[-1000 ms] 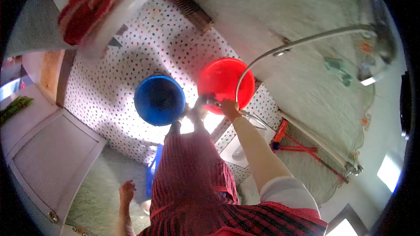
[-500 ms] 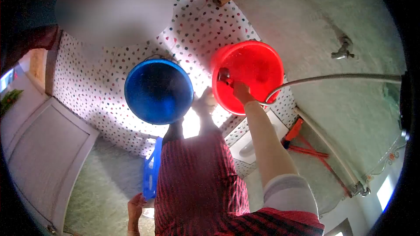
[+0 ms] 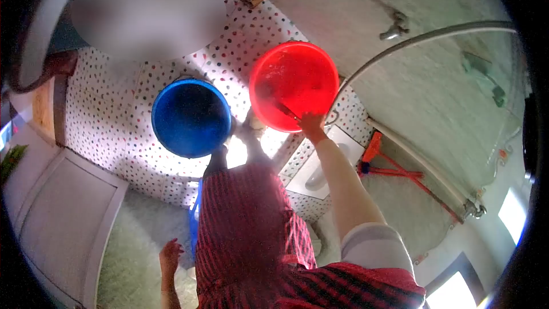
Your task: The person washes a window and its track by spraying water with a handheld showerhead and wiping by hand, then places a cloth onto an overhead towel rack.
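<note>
My right hand [image 3: 313,125] is closed on the handle of a shower head [image 3: 286,110] at the near rim of the red bucket [image 3: 306,74]. The shower head's dark end points into this bucket, and a grey hose [image 3: 394,48] curves from my hand up to the right. To the left stands a blue bucket [image 3: 191,118] with a dark inside. My left hand [image 3: 171,252] hangs at the lower left with its fingers apart and nothing in it. My feet are between and below the buckets.
A squat toilet [image 3: 329,163] lies right of my legs. Red-handled brushes [image 3: 394,171] lean by the wall pipe [image 3: 417,157]. A tap [image 3: 394,27] is on the right wall, a door [image 3: 66,217] at the left, a blue plastic item [image 3: 195,217] beside my skirt.
The shower head has come over the red bucket from its left edge. The view has shifted, moving both buckets within it. My left hand still hangs free.
</note>
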A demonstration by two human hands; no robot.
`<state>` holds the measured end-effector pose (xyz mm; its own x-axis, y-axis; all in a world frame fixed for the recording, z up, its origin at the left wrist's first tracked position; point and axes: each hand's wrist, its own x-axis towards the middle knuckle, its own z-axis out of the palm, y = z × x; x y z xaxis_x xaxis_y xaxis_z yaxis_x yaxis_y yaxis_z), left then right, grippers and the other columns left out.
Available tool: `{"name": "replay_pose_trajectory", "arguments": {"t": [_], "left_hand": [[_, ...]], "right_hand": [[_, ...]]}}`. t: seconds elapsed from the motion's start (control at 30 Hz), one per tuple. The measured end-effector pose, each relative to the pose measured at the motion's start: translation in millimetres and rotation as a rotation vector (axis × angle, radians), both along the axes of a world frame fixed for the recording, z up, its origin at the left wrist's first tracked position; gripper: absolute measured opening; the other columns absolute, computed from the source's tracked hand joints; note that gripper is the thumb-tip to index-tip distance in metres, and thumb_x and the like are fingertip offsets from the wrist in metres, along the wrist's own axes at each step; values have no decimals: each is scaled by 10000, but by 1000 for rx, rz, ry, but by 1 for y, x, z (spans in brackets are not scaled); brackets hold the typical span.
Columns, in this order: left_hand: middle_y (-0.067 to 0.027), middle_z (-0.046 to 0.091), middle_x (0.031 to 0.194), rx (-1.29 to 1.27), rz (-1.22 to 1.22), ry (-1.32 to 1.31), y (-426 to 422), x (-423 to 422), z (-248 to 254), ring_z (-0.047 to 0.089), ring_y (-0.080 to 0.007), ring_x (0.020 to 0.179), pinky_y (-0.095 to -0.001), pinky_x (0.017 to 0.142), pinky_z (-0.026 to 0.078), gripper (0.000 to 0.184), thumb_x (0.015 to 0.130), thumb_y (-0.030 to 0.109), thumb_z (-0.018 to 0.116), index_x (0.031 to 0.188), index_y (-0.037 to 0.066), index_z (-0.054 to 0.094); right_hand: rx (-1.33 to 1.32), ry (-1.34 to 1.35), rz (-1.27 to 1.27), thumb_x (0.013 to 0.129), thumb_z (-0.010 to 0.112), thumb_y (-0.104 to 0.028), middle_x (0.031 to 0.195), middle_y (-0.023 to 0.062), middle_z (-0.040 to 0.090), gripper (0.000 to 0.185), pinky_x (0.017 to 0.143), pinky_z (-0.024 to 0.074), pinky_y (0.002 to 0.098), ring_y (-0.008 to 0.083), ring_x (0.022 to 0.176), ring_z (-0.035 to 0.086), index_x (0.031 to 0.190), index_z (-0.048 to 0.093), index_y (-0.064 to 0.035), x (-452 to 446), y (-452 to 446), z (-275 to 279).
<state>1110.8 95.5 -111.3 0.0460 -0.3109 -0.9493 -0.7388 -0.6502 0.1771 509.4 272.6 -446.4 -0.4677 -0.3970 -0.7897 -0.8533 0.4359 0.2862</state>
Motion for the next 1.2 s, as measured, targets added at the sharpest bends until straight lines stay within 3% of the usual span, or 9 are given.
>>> {"name": "replay_pose_trajectory", "arguments": {"t": [0.23,0.43,0.5,0.63,0.77,0.8,0.9,1.07,1.2], "left_hand": [[-43,647,877,-74,-80,128,-21,2,-1,621,-125,705,-257,609,487,290,910,89,548,1194,33,574],[-86,650,807,-252,-337,255,-48,-28,36,626,-140,681,-282,631,506,300,906,174,565,1148,1,606],[-116,661,796,-333,-356,346,-57,-24,17,629,-142,668,-290,625,503,299,895,182,576,1140,14,619],[-114,670,753,-513,-721,338,-104,-76,37,623,-147,620,-306,593,500,305,879,190,593,1141,38,626],[-97,654,705,-602,-725,454,-144,-115,40,633,-156,576,-308,567,506,259,869,137,607,1108,38,630],[-105,661,726,-622,-751,469,-152,-121,38,647,-167,596,-308,575,512,258,868,135,610,1107,39,629],[-123,677,779,-640,-749,476,-159,-127,26,674,-181,643,-304,594,525,257,868,136,615,1105,39,628],[-128,676,804,-518,-674,436,-130,-113,38,668,-168,659,-303,599,535,298,875,155,609,1147,32,616],[-135,680,786,-379,-793,326,-99,-86,58,650,-174,629,-320,602,528,296,870,194,603,1121,39,633]], "right_hand": [[121,134,50,830,542,-284,1016,61,610,267,782,377,547,249,971,555,1032,655,-150,-84,21,156],[-571,270,430,800,577,-415,1010,70,612,380,791,412,553,259,974,555,1075,648,-164,-33,124,222],[-302,-53,-84,805,582,-444,1101,101,618,464,855,421,547,276,1047,569,1147,619,-132,6,127,259],[-240,-284,-509,861,530,-458,1205,132,604,467,963,423,450,304,1134,561,1164,608,-111,100,142,342],[-284,-391,-760,858,542,-444,1179,146,613,475,978,426,450,321,1125,561,1181,601,-100,174,189,373],[-395,-264,-719,855,605,-383,977,156,679,408,815,504,435,312,915,653,1138,613,-90,195,199,379],[-439,-392,-946,848,566,-407,1094,157,642,430,890,479,423,340,1013,609,1127,618,-83,221,218,394],[-495,-381,-833,867,554,-368,989,84,683,333,776,522,379,252,899,655,1071,642,-120,249,265,350],[-425,-393,-1186,893,531,-395,1044,102,672,362,787,518,387,259,929,646,1076,639,-101,247,282,329]]}}
